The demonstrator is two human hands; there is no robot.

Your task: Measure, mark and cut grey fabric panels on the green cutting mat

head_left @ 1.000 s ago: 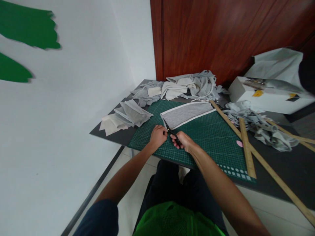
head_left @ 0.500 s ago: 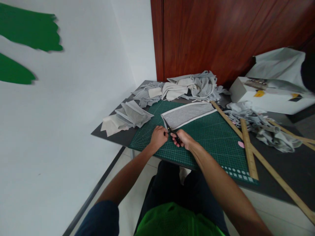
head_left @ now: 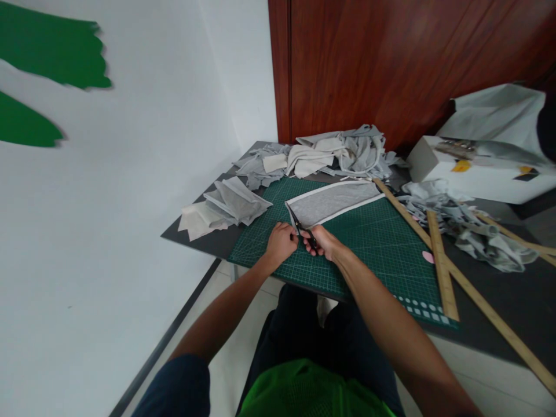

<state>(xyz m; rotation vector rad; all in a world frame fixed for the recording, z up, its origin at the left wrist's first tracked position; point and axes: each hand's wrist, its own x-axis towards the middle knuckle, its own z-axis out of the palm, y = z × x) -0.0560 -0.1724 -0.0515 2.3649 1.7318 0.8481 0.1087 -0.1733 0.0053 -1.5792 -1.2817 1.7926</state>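
Observation:
A long grey fabric piece (head_left: 334, 202) with white edges lies across the green cutting mat (head_left: 369, 243). My right hand (head_left: 321, 240) is closed around the handles of black scissors (head_left: 299, 225). Their blades point up and left over the fabric's near left end. Just left of the scissors, my left hand (head_left: 282, 240) is closed at the fabric's lower left corner, pinching its edge. The fingertips are partly hidden, and the tip of the corner is hard to make out.
Folded grey and cream cloth pieces (head_left: 237, 202) lie on the left. Heaped fabric (head_left: 343, 152) runs along the back. Wooden rulers (head_left: 441, 260) cross at the right beside tangled scraps (head_left: 469, 223). A white box (head_left: 486, 168) stands behind them. The wall (head_left: 195, 116) borders the left.
Both hands stay at the fabric's left corner, with the scissors in almost the same place. The view has shifted very slightly; the fabric lies as before.

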